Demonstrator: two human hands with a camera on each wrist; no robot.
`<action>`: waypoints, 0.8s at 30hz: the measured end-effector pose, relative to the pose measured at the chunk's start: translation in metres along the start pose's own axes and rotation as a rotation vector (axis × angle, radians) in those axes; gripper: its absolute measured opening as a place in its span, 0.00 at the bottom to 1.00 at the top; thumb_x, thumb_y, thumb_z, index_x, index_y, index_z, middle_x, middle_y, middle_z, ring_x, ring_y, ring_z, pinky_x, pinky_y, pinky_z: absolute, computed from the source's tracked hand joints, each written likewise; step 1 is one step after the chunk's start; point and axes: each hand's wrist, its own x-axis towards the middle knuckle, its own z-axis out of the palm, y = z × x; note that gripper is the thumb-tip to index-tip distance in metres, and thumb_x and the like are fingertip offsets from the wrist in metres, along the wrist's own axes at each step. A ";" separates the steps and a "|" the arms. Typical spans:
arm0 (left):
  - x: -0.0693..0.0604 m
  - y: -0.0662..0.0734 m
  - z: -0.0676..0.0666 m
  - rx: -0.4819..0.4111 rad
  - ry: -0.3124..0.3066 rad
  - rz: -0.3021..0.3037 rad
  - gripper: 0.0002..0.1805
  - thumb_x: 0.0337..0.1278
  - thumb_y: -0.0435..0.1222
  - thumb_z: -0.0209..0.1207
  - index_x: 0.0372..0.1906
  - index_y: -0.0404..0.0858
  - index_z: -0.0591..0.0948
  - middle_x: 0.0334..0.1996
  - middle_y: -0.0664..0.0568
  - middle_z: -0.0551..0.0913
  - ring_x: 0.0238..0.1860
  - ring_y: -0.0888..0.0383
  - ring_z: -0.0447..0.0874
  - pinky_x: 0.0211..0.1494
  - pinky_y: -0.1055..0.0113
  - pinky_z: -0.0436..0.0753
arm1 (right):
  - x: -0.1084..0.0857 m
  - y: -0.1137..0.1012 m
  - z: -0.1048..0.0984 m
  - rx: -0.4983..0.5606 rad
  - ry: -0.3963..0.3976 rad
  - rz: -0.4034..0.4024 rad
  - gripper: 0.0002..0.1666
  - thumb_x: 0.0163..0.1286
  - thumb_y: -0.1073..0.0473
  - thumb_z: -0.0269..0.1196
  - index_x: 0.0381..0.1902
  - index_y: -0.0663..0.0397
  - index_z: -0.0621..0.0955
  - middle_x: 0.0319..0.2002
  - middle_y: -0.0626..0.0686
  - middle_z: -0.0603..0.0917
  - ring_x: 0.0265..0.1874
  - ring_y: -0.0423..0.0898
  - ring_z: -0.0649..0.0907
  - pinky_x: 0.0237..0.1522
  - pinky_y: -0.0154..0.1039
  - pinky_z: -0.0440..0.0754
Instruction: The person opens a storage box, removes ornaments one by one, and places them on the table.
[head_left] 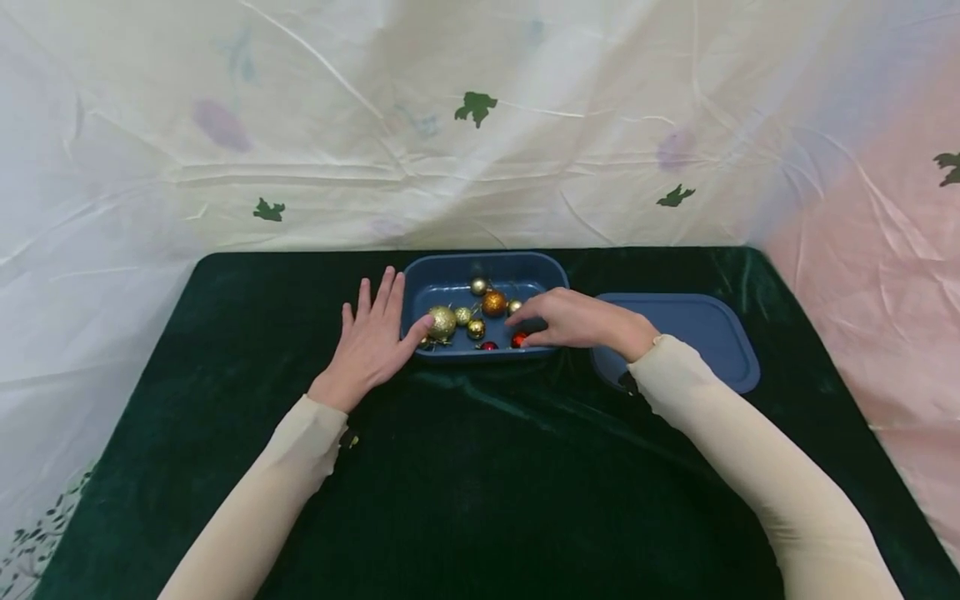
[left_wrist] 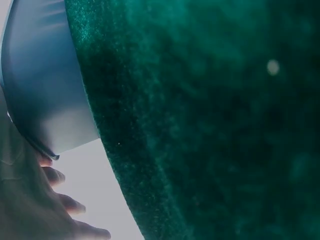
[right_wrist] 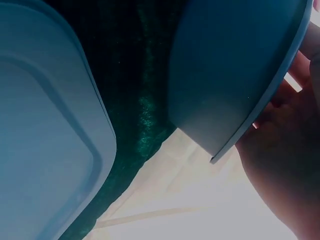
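A blue rectangular box point(head_left: 487, 354) holds several small bauble ornaments. Among them are a large glittery gold bauble point(head_left: 442, 322), an orange bauble point(head_left: 494, 303) and a dark red bauble point(head_left: 488, 345) by the near wall. My left hand point(head_left: 372, 342) lies against the box's left side, fingers straight and spread, thumb over the rim beside the large gold bauble. From the right, my right hand point(head_left: 581, 321) reaches over the rim. Its bent index finger and thumb stand apart around a bright red bauble point(head_left: 519, 339), the thumb close against it.
A flat blue lid point(head_left: 697, 333) lies right of the box, partly under the right forearm. Dark green velvet cloth point(head_left: 465, 483) covers the table. Behind the table's far edge hangs a pale curtain point(head_left: 585, 167) with green leaf shapes.
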 end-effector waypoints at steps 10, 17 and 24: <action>0.003 -0.002 0.001 -0.004 -0.014 0.005 0.54 0.69 0.74 0.30 0.85 0.42 0.38 0.84 0.45 0.32 0.81 0.33 0.28 0.75 0.25 0.40 | 0.002 0.000 -0.003 -0.005 -0.063 0.052 0.26 0.72 0.56 0.68 0.67 0.51 0.81 0.66 0.57 0.80 0.62 0.52 0.81 0.65 0.51 0.78; 0.002 -0.001 0.000 -0.009 -0.013 0.003 0.54 0.70 0.73 0.31 0.85 0.40 0.40 0.85 0.44 0.34 0.81 0.33 0.29 0.74 0.25 0.41 | 0.002 -0.001 -0.002 -0.002 -0.072 0.066 0.24 0.73 0.56 0.67 0.66 0.52 0.82 0.65 0.57 0.81 0.58 0.51 0.83 0.62 0.50 0.79; 0.002 0.000 0.000 -0.019 -0.027 -0.006 0.53 0.71 0.72 0.32 0.85 0.43 0.38 0.84 0.48 0.31 0.82 0.34 0.28 0.75 0.26 0.41 | -0.005 0.002 0.002 0.040 0.062 -0.006 0.24 0.74 0.53 0.67 0.64 0.54 0.83 0.62 0.55 0.83 0.60 0.52 0.82 0.64 0.53 0.78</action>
